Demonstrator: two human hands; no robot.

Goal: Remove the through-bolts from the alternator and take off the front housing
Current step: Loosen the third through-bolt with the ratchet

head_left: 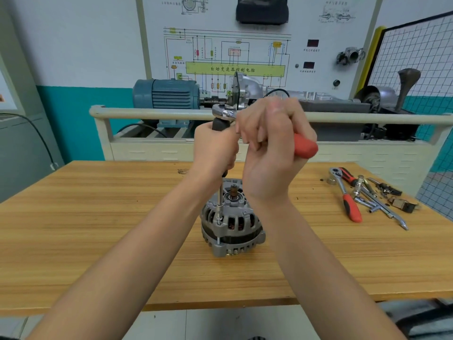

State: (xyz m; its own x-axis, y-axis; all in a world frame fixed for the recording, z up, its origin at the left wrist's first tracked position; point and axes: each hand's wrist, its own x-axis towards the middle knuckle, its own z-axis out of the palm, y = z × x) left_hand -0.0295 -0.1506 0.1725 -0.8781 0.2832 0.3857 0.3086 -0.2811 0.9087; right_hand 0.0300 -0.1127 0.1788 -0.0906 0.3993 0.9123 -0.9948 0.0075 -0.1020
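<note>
A grey alternator (pixel 231 222) stands upright in the middle of the wooden table (pixel 98 229), shaft end up. A long thin extension bar (pixel 220 200) runs straight down onto a through-bolt at the housing's left rim. My left hand (pixel 215 148) is closed around the black upper part of that bar. On top of the bar sits a ratchet head (pixel 224 111). My right hand (pixel 272 143) grips the ratchet's red handle (pixel 305 146), which points right. A second through-bolt (pixel 218 240) shows lower on the alternator's left side.
At the table's right lie a second red-handled ratchet (pixel 346 197), sockets, extension bars (pixel 377 204) and small loose parts (pixel 402 203). Behind the table stands a training bench with a rail (pixel 147 112), a blue motor (pixel 166 94) and a wiring-diagram board (pixel 235 67).
</note>
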